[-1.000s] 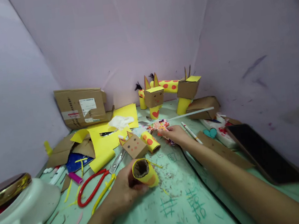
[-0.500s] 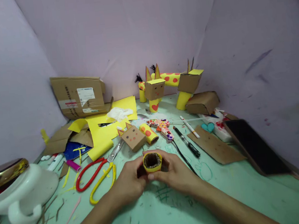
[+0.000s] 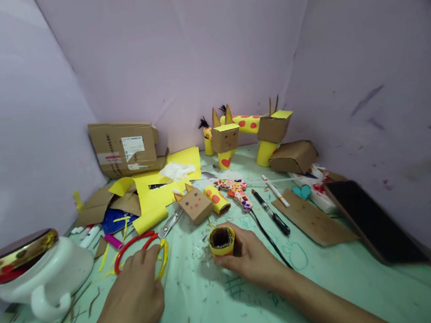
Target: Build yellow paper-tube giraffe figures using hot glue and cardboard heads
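My right hand (image 3: 249,253) holds a short cardboard tube (image 3: 222,239) wrapped in yellow paper, its hollow end facing up. My left hand (image 3: 139,281) lies over the handles of the scissors (image 3: 160,235), one red and one yellow, with its fingers bent down around them; the fingertips are hidden. Beyond the tube sits a small cardboard box head (image 3: 195,205) with pointed ears and a drawn face. Beside that head lies a yellow tube with orange spots (image 3: 217,199).
Two yellow-spotted animal figures (image 3: 226,138) stand at the back. A glue gun (image 3: 238,192) with a cord, a black pen (image 3: 271,212), flat cardboard (image 3: 311,218) and a phone (image 3: 376,221) are to the right. At left are a white lidded pot (image 3: 52,271) and yellow paper (image 3: 147,195).
My left hand has let go of the yellow tube and moved left onto the scissors' handles. My right hand keeps hold of the tube. The view has shifted slightly.
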The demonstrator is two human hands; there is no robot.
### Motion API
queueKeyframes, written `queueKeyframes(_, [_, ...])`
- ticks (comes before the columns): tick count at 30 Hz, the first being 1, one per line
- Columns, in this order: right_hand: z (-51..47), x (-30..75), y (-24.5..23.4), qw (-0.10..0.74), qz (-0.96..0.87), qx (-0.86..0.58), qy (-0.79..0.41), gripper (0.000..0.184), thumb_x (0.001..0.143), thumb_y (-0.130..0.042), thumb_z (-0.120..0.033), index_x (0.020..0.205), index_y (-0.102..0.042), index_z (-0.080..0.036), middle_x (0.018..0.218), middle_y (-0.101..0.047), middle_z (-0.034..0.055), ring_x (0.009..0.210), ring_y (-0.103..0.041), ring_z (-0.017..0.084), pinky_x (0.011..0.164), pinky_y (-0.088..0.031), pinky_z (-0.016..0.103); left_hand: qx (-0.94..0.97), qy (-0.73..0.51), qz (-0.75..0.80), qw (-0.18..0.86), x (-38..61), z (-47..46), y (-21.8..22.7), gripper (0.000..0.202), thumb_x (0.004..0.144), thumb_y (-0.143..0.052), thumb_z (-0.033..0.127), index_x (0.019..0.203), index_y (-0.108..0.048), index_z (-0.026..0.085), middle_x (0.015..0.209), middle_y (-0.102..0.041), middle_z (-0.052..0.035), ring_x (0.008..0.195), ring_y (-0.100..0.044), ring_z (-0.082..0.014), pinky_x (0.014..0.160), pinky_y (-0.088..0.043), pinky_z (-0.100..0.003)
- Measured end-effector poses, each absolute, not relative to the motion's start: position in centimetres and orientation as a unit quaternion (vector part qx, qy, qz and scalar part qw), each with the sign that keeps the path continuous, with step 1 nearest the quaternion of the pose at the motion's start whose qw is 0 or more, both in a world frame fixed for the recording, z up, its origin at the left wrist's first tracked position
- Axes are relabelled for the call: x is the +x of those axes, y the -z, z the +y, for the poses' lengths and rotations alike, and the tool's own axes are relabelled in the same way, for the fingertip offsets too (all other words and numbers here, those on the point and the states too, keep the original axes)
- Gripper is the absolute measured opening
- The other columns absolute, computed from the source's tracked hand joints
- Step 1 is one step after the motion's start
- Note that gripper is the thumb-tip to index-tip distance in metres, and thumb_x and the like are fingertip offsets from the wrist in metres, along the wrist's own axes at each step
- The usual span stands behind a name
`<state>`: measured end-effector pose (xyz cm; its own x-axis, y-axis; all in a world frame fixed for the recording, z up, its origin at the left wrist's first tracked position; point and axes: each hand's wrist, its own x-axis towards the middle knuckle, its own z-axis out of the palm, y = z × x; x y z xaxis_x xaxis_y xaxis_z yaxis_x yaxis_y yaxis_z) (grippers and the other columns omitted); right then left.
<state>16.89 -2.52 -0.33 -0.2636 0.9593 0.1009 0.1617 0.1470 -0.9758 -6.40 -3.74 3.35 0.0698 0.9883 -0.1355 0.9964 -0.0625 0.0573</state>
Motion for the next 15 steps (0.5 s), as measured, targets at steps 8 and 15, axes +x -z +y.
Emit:
queueKeyframes(8, [-2.8, 16.8, -0.2, 0.442, -0.611, -0.460, -0.468, 0.027, 0.061, -0.069, -0.015, 0.086, -0.057, -0.018, 0.077, -0.059, -0.0015, 0.073, -0.055, 0.015, 0.068, -0.044, 0.026, 0.718, -0.010, 0.691, 0.082, -7.2, -2.5, -3.6, 0.051, 0.072, -0.040, 0.017, 0.123, -0.046, 0.013, 0.116, -0.057, -0.0145, 0.107, -0.053, -0.0279, 0.089, -0.040, -0.039])
queueKeyframes(15, [-3.1, 16.6, -1.2, 0.459, -0.582, -0.515, -0.430, 0.028, 0.062, -0.068, -0.019, 0.086, -0.053, -0.019, 0.076, -0.059, -0.0016, 0.070, -0.054, 0.016, 0.065, -0.044, 0.028, 0.699, 0.057, 0.711, 0.052, -6.8, -2.1, -5.1, 0.026, 0.061, -0.043, 0.008, 0.082, -0.055, 0.016, 0.089, -0.063, -0.0133, 0.088, -0.060, -0.0291, 0.064, -0.041, -0.032])
